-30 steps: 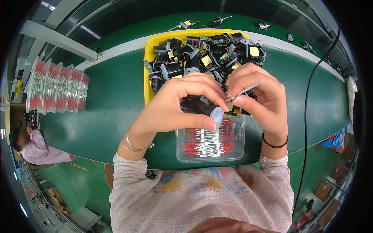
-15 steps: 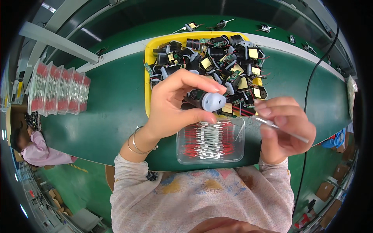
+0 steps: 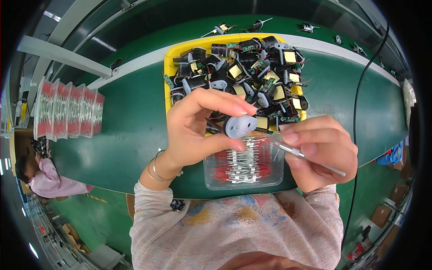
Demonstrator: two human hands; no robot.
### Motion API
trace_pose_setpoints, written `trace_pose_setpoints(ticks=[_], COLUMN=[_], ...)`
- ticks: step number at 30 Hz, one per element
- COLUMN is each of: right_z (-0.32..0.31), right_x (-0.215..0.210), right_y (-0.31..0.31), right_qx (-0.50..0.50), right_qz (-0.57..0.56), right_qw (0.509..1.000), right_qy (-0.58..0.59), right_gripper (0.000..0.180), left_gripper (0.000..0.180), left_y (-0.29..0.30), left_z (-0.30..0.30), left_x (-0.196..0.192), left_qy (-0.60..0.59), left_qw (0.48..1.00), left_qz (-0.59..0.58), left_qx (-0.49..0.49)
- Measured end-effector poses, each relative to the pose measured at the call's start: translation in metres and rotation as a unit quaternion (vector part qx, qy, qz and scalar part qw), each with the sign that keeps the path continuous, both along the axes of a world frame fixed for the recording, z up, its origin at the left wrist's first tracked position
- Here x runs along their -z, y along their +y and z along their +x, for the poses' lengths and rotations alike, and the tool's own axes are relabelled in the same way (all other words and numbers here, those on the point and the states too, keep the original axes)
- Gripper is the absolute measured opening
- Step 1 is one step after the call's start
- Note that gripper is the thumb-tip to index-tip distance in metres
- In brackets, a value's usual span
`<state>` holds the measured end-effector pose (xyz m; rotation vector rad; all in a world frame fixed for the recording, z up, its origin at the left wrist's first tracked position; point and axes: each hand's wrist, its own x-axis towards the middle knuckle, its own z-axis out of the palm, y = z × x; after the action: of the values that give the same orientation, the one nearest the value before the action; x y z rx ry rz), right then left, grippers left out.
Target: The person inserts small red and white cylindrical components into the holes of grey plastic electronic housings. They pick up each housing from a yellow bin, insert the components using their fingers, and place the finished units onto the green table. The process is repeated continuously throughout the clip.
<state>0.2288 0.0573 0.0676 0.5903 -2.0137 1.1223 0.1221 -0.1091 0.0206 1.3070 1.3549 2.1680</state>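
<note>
My left hand (image 3: pixel 189 128) is closed around a black cylindrical part with a pale grey end cap (image 3: pixel 241 127). Small dark holes show in the cap, which faces right and toward me. Between the thumb and fingers of my right hand (image 3: pixel 325 150) is a thin white rod with leads (image 3: pixel 293 151). Its fine wire ends point left, close to the cap; whether they enter a hole I cannot make out. Just below the hands, a clear plastic box (image 3: pixel 278 181) holds many similar white rods with red wires (image 3: pixel 243 164).
Behind my hands stands a yellow bin (image 3: pixel 168 92) heaped with black parts, circuit boards and wires. Stacked clear boxes (image 3: pixel 67 110) stand at the left. A black cable (image 3: pixel 356 121) crosses the right side. Loose parts (image 3: pixel 308 28) lie beyond the rail. Another person (image 3: pixel 54 177) sits far left.
My right hand has moved left with the white rod, bringing its wire ends near the cap. My left hand has shifted slightly left and turned the cap a little.
</note>
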Motion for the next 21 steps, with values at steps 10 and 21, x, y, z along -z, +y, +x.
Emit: trace_pose_setpoints(ticks=[10,21], right_z=[-0.0016,-0.0004], right_x=[0.0031,0.0043], right_y=[-0.0010,-0.0015], right_qx=[-0.010,0.000], right_qz=[0.024,0.049], right_qw=[0.999,0.997], right_qy=[0.033,0.055], right_gripper=[0.033,0.035], left_gripper=[0.045,0.044], left_y=[-0.0009,0.0000], left_z=[0.0002,-0.0009], left_x=[-0.0018,-0.0023], left_qy=[0.030,0.080], left_qw=[0.999,0.995], left_qz=[0.004,0.009], left_qx=[-0.020,-0.054])
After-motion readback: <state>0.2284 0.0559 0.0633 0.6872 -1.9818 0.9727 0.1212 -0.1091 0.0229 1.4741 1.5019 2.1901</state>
